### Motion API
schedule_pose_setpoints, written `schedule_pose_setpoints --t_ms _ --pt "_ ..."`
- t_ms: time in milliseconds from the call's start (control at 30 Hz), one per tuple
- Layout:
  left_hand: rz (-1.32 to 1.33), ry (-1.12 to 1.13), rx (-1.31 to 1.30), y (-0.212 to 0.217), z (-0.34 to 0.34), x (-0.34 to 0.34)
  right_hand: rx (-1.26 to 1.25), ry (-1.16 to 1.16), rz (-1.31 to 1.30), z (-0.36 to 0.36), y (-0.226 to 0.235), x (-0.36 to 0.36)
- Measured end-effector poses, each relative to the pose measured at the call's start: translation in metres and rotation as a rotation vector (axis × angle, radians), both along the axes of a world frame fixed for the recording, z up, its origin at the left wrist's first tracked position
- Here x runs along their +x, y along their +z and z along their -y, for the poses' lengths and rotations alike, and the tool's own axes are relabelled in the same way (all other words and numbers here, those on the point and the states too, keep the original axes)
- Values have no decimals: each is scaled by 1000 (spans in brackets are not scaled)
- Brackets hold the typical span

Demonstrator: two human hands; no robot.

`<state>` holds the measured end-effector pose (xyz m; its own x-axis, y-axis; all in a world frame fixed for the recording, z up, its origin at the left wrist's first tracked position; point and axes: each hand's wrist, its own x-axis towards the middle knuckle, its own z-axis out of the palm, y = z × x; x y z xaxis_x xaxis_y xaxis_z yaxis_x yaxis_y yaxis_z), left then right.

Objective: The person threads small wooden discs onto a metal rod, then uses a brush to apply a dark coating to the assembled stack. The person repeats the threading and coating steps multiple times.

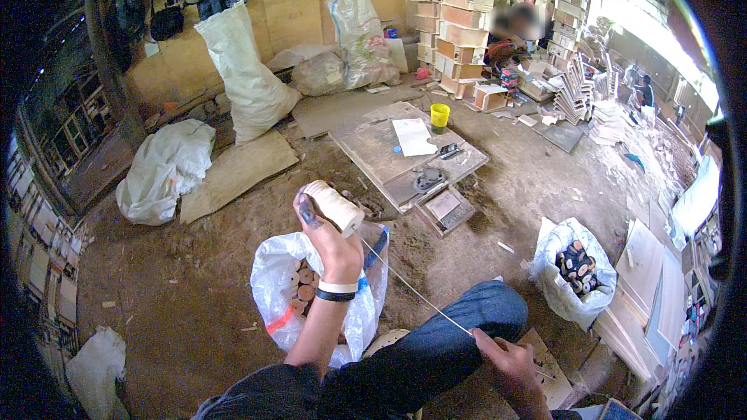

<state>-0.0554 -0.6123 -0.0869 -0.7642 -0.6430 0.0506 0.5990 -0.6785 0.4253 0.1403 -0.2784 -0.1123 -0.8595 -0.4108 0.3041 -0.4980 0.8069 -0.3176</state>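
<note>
My left hand, its thumb stained dark, is wrapped round a pale ribbed cylinder, held tilted. Whether it is a stack of discs or a wound spool I cannot tell. A thin pale cord or rod runs from the cylinder's lower end down to the right. By my right knee, my right hand pinches this line, and its tail sticks out past the fingers. Below my left hand stands an open white plastic bag with round wooden pieces, some showing a centre hole.
A low board ahead bears a yellow cup, paper and dark small items. On the right, a white sack holds dark round pieces. Full sacks lean on the wall. Beyond stand stacked wooden boxes and another person.
</note>
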Motion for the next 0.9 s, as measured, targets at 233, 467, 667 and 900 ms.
schedule_pose_setpoints --t_ms 233,467,667,900 --pt "-88 23 25 0 -29 4 -255 -37 88 6 -13 -10" --pt "-139 -121 -202 10 -29 14 -135 -24 69 4 -3 -8" --pt "-130 26 -212 18 -65 31 -210 -39 98 4 -3 -17" --pt "-143 -196 -238 30 -77 50 -384 31 178 2 -1 -20"
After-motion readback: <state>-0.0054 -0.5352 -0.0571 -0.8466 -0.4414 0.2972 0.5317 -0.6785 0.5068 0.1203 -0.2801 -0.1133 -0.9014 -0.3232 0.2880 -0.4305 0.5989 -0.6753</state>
